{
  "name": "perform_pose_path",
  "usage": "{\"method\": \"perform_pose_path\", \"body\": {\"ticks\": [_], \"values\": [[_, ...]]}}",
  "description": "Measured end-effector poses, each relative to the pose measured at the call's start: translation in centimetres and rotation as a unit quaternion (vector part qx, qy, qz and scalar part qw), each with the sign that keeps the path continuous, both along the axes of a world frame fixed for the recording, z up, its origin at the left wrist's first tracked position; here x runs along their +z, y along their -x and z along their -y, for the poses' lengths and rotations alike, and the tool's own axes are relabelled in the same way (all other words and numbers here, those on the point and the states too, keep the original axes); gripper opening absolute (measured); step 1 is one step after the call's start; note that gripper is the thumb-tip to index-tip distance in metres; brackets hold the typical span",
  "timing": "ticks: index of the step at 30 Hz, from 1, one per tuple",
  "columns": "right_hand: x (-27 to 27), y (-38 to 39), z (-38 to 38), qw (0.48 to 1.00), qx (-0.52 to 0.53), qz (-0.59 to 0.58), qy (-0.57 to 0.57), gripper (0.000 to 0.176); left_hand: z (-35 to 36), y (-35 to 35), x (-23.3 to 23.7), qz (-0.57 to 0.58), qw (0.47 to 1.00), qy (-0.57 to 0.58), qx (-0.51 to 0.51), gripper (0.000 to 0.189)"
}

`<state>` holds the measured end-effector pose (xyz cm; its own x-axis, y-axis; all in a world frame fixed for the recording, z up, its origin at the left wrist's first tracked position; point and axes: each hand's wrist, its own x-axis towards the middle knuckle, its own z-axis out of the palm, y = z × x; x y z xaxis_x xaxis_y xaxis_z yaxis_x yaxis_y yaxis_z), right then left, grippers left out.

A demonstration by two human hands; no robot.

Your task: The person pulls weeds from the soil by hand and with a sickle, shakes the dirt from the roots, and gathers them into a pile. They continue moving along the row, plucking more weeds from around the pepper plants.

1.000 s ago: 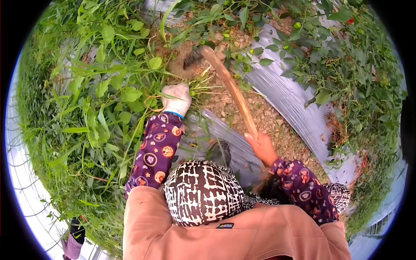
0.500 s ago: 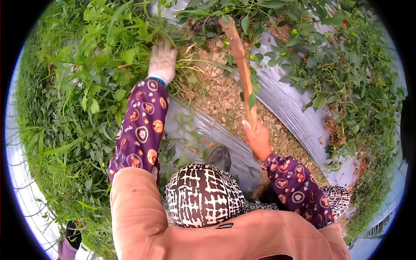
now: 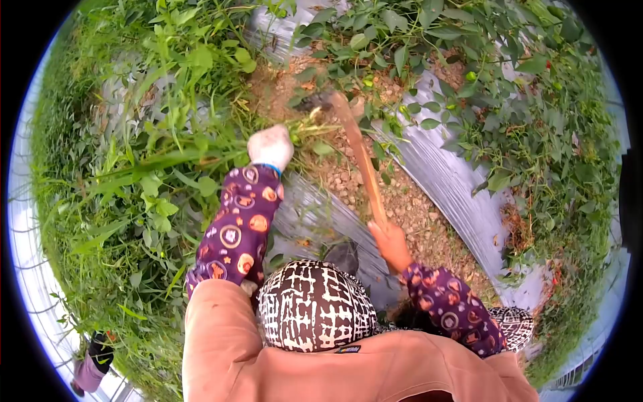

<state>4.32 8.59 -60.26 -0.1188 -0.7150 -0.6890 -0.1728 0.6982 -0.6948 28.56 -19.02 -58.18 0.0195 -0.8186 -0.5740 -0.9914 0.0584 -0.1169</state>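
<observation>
My left hand (image 3: 270, 145), in a white glove, is closed round a bunch of green weeds (image 3: 201, 151) whose stems stick out on both sides of the fist. My bare right hand (image 3: 390, 242) grips the lower end of a wooden tool handle (image 3: 362, 157). The handle slants up and left to a dark, blurred head (image 3: 316, 102), close to the weed roots and just above and right of my glove. Stony brown soil (image 3: 408, 191) lies beneath the handle.
Silvery plastic sheeting (image 3: 449, 167) borders the soil strip. Pepper plants (image 3: 495, 114) with green fruit grow on the right, and dense greenery (image 3: 100, 221) on the left. A dark shoe (image 3: 343, 258) shows beyond my patterned knee (image 3: 315, 305). Another person (image 3: 94, 365) is at the lower left edge.
My left hand has moved down and right and closed round the weeds. The tool's head has come down toward me, with my right hand slightly lower.
</observation>
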Motion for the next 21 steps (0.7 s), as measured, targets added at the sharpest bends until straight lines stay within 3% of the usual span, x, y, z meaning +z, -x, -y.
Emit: {"method": "perform_pose_path", "body": {"ticks": [1,3,6,9,12,13,16,17,18,20,21], "values": [[1.1,0.9,-1.7,1.000,0.000,0.010,-0.015,0.038,-1.5,0.5,2.6,-0.016,1.000,-0.013,0.010,0.023],[2.7,1.6,-2.0,0.999,0.001,0.019,-0.034,0.036,-4.1,-1.1,1.6,-0.056,0.995,0.081,-0.012,0.016],[3.1,0.8,0.5,0.999,0.030,0.006,0.033,0.034,-4.4,-2.7,0.4,-0.087,0.990,0.104,-0.042,0.015],[1.0,-2.0,5.5,0.998,0.019,0.037,0.046,0.034,-3.9,-2.0,1.7,-0.039,0.998,0.034,-0.022,0.019],[-2.3,-1.0,1.5,0.993,0.093,-0.024,0.066,0.035,-5.2,-2.9,1.2,-0.064,0.995,0.076,-0.025,0.021],[-1.1,-0.2,-0.9,0.997,0.067,-0.030,0.032,0.035,-5.4,-2.9,1.5,-0.086,0.991,0.101,-0.020,0.022],[1.2,2.5,-7.1,0.994,0.007,0.033,-0.107,0.033,-10.9,-2.8,3.9,-0.082,0.986,0.020,-0.144,0.021],[0.8,2.3,-7.1,0.994,0.003,0.032,-0.108,0.033,-11.3,-2.7,4.7,-0.062,0.977,-0.001,-0.205,0.023],[1.2,1.7,-5.3,0.996,0.000,0.040,-0.074,0.032,-10.9,-4.4,3.2,-0.086,0.965,0.050,-0.243,0.023],[3.6,0.3,0.5,0.994,-0.017,0.085,-0.061,0.030,-7.0,-8.1,-0.3,-0.146,0.900,0.300,-0.280,0.014],[3.0,-0.7,3.0,0.996,-0.018,0.076,-0.034,0.030,-3.9,-8.8,-0.1,-0.113,0.908,0.285,-0.287,0.010]]}}
